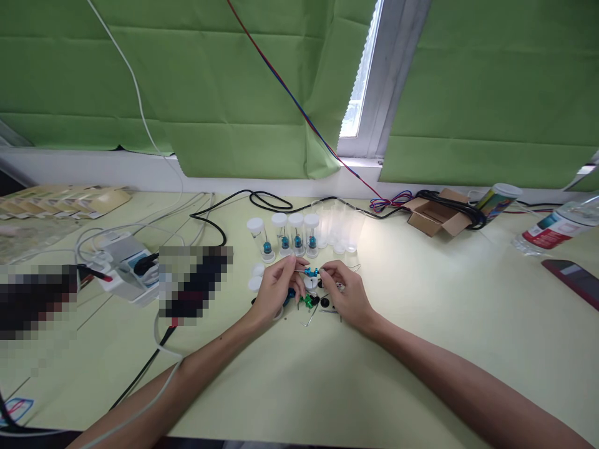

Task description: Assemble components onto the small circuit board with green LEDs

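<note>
Between my two hands is a small blue metal part (311, 272) with a thin metal rod running out of its left side. My left hand (277, 285) pinches the rod. The fingertips of my right hand (345, 292) close on the part's right end. Just below lie green parts (307, 301), black round pieces (324, 302), a bent thin wire (309, 318) and a white cap (311, 284). Behind my hands stand several clear tubes with white lids (255, 223), each holding a blue piece on a rod.
Clear empty tubes (344, 231) stand behind my right hand. Farther right are an open cardboard box (433, 215), a can (498, 202), a plastic bottle (556, 227) and a dark red phone (573, 280). Cables and a white power strip (135, 284) lie on the left.
</note>
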Tool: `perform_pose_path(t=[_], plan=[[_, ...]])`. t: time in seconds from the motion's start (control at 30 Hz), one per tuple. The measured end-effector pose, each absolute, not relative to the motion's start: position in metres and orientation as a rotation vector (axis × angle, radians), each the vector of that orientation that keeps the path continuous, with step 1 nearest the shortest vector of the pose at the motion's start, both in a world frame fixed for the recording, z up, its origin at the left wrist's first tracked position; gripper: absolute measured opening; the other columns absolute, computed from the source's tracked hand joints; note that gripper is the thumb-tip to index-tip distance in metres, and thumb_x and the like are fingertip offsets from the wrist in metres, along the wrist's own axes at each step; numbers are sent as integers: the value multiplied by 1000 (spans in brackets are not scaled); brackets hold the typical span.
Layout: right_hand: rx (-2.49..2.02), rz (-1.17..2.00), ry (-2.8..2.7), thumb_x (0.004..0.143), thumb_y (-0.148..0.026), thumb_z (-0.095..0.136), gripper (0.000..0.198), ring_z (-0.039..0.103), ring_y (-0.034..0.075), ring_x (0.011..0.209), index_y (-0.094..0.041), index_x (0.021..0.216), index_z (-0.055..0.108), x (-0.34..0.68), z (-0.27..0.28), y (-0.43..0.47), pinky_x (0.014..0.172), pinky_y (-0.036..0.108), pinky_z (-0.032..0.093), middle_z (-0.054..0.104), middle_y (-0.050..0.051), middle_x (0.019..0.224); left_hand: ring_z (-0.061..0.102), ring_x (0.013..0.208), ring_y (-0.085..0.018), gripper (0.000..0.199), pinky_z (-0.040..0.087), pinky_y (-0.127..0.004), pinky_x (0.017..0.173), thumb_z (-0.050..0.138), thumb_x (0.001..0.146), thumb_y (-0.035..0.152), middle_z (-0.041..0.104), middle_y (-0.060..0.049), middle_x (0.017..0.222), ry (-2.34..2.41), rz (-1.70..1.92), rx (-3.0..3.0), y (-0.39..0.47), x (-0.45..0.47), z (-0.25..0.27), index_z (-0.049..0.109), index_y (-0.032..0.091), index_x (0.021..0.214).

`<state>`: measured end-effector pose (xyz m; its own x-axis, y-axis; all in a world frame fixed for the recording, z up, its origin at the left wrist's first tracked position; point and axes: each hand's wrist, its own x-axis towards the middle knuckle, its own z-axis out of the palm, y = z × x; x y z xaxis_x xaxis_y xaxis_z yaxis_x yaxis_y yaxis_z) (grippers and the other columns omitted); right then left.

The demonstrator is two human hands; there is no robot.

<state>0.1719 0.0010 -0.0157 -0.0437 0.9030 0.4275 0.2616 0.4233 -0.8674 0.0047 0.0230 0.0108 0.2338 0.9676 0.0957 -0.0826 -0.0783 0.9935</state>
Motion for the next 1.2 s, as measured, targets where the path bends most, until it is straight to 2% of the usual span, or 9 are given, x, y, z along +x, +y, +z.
perform_pose_path(t=[0.13, 0.7, 0.93, 1.2], plan=[[-1087, 723, -1576, 95, -34, 50, 20, 54, 15, 65, -18, 87, 58, 172, -14, 1, 62, 26, 47, 60, 2, 73, 57, 41, -15, 47, 44, -24, 38, 46, 92, 56, 59, -1, 50, 911, 1123, 1297, 24, 4, 8, 65, 13, 88], [-1167, 699, -1577, 96, -34, 48, 27, 46, 12, 59, -18, 76, 58, 173, -14, 0, 58, 24, 38, 54, -1, 64, 58, 45, -16, 40, 46, -26, 42, 46, 94, 48, 59, -1, 53, 887, 1072, 1315, 24, 3, 10, 63, 12, 90], [-1172, 693, -1562, 97, -37, 46, 31, 42, 12, 57, -19, 73, 53, 173, -14, 2, 57, 24, 36, 49, -3, 62, 60, 49, -16, 36, 47, -26, 44, 47, 95, 44, 63, -3, 62, 832, 1032, 1345, 23, 2, 9, 63, 13, 95], [-1188, 638, -1573, 98, -36, 43, 37, 34, 11, 56, -20, 65, 42, 172, -15, 3, 54, 25, 29, 39, -5, 58, 61, 48, -16, 33, 46, -25, 42, 51, 92, 43, 63, -3, 63, 815, 1028, 1340, 23, 2, 10, 64, 12, 94]])
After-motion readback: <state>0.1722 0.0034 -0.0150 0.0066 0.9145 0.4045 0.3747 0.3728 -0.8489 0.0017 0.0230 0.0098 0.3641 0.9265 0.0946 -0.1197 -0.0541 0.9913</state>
